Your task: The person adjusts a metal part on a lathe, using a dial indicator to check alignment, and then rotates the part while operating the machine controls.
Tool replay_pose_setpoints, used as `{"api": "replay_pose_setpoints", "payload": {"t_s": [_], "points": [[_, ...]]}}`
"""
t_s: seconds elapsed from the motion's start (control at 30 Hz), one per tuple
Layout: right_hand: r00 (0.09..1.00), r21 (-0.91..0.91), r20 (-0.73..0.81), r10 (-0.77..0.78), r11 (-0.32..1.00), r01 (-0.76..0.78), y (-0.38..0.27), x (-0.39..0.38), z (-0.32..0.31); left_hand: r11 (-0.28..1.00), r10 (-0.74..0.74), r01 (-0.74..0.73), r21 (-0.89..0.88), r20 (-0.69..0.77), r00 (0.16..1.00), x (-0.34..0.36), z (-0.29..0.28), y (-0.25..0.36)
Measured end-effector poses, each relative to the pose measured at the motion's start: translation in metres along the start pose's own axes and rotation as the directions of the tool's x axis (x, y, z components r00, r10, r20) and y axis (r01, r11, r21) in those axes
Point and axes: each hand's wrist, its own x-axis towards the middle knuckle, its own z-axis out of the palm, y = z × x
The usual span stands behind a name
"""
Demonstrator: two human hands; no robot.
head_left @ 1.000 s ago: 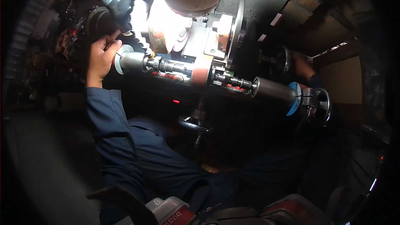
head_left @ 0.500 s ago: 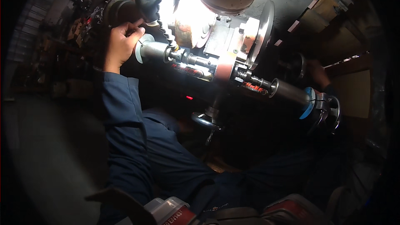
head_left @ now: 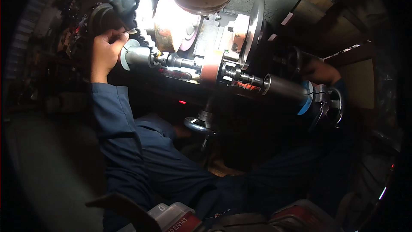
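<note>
My left hand (head_left: pixel 106 51) is raised at the left end of the grinding machine. Its fingers are curled with the thumb against them, just below the lamp head (head_left: pixel 121 1) and beside the grey flanged headstock (head_left: pixel 136 56); what they hold, if anything, is hidden. In dim light at the right, my right hand (head_left: pixel 321 72) reaches behind the tailstock (head_left: pixel 285 89) to the rim of a handwheel (head_left: pixel 295 61), and its fingers seem closed there. Between headstock and tailstock lies a stepped metal shaft (head_left: pixel 184 62), passing behind a reddish-brown bracket (head_left: pixel 211 67).
Behind the shaft stand a brightly lit grinding wheel housing (head_left: pixel 168 28) and a large metal disc (head_left: pixel 256 30). A segmented coolant hose (head_left: pixel 140 17) hangs down by the headstock. A second handwheel (head_left: pixel 201 124) projects at the front, above my knees. A lever-and-ring handle (head_left: pixel 334 105) ends the tailstock.
The whole view has shifted, so the machine sits farther left. My left hand stays by the headstock. My right hand shows more clearly, nearer the handwheel rim.
</note>
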Motion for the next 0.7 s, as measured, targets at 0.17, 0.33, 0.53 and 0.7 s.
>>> {"api": "replay_pose_setpoints", "payload": {"t_s": [0.17, 0.33, 0.53, 0.7], "points": [[0.923, -0.287, -0.383, -0.041, 0.955, -0.076, 0.035, 0.018, 0.002, 0.999, 0.037, -0.036, -0.035, 0.017, 0.999, 0.01, 0.011, 0.0], [0.999, -0.256, -0.033, 0.011, 0.966, -0.019, 0.016, -0.003, 0.018, 1.0, 0.022, -0.022, -0.008, -0.011, 1.0, 0.005, 0.007, 0.002], [0.986, 0.205, -0.166, -0.022, 0.977, 0.056, -0.007, -0.013, 0.003, 1.0, 0.029, -0.029, 0.002, -0.013, 0.999, 0.003, 0.006, 0.004], [0.858, -0.015, -0.512, -0.046, 0.999, 0.044, 0.05, 0.025, 0.0, 0.998, 0.056, -0.056, 0.009, -0.027, 0.998, 0.01, 0.013, 0.004]]}}
